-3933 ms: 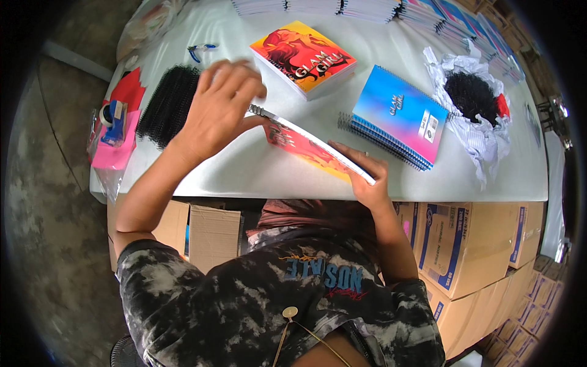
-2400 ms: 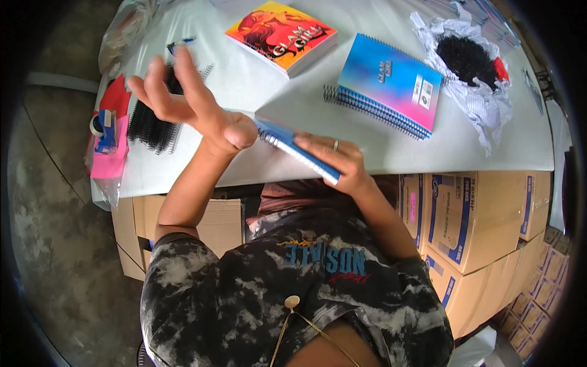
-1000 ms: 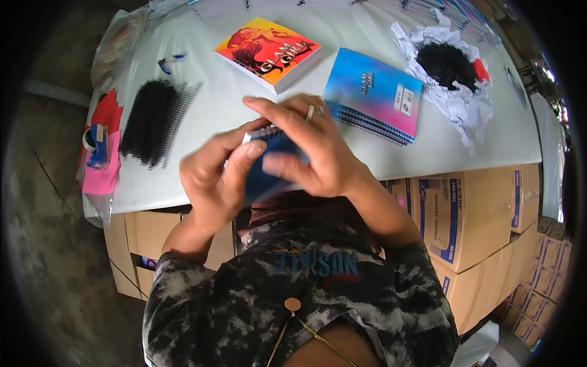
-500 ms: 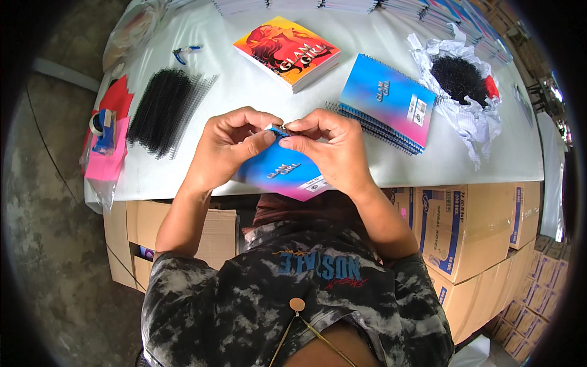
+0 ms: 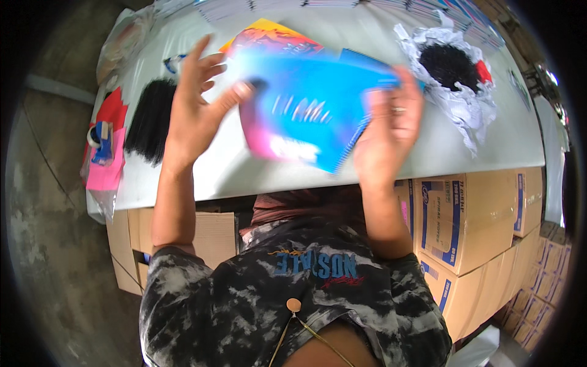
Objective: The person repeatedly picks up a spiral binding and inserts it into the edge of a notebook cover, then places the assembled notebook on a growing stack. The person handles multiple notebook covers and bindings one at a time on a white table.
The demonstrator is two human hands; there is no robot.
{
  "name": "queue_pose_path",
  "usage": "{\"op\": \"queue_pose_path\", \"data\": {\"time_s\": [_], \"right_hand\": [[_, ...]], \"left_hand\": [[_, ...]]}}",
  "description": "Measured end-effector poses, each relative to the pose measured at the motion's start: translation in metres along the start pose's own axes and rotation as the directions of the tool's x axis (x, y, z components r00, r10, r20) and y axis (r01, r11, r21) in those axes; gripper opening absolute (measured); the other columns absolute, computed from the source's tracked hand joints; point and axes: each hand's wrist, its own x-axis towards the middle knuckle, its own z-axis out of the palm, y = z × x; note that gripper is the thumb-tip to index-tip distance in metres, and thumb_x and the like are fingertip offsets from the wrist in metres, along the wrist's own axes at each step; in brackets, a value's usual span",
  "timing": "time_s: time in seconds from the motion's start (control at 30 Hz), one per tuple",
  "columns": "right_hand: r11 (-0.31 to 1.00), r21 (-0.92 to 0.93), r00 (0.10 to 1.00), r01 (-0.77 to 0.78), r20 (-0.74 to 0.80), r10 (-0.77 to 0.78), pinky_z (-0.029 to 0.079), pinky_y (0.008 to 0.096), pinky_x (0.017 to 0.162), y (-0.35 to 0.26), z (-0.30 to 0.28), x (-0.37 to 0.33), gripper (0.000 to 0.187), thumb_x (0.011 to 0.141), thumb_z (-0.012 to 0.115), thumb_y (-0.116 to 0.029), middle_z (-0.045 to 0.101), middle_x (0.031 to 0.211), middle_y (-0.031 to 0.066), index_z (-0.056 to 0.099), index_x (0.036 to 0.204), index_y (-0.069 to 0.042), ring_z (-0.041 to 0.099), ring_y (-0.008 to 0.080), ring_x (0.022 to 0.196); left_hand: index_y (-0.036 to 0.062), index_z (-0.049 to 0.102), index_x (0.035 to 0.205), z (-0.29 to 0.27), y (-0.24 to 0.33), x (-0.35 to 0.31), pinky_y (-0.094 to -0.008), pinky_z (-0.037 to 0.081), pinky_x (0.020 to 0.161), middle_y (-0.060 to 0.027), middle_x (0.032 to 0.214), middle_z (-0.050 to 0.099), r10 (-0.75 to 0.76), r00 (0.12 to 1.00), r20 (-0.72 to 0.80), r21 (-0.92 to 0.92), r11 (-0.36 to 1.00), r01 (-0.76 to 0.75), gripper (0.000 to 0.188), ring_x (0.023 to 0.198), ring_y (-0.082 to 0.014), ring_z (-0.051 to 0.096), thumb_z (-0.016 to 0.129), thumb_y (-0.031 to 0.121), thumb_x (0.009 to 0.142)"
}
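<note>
Notebook [image 5: 312, 113] (blurred) — between raised hands [image 5: 385, 137]

Stacked cartons under the table edge

Brown cardboard boxes with blue-and-white printed labels [image 5: 465, 220] stand stacked at lower right beneath the white table [image 5: 428, 162]; plain brown cardboard cartons [image 5: 211, 229] sit at left.

the blue notebook [image 5: 306, 116], blurred, seemingly mid-swing, has risen from the chest to above the table [image 5: 202, 177].
</note>
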Motion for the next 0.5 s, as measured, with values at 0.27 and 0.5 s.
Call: {"op": "queue_pose_path", "data": {"time_s": [0.27,0.5], "right_hand": [[0.648,-0.761,0.9,0.033,-0.26,-0.351,0.042,0.0356,0.084,0.028,-0.098,0.022,0.032,0.088,0.055,-0.012,0.052,0.104,0.0134,0.044,0.116,0.0,0.051,0.022,0.095],[0.789,-0.611,0.957,0.062,-0.187,-0.22,0.034,0.0321,0.095,0.072,-0.147,-0.004,0.036,0.091,0.049,-0.012,0.049,0.12,0.0164,0.044,0.122,0.005,0.046,0.0227,0.11]], "left_hand": [[-0.0042,0.05,0.102,0.136,-0.026,0.039,-0.0272,0.043,0.054,-0.0069,0.067,0.057,-0.071,0.979,-0.19,-0.156,0.987,0.041,0.031,0.054,-0.0148,0.053,0.062,0.018,0.084],[0.0006,0.057,0.082,0.188,-0.087,-0.006,-0.0339,0.045,0.07,-0.0143,0.09,0.057,0.08,0.975,-0.206,0.09,0.994,-0.063,0.012,0.083,-0.0256,0.055,0.063,0.01,0.079]]}}
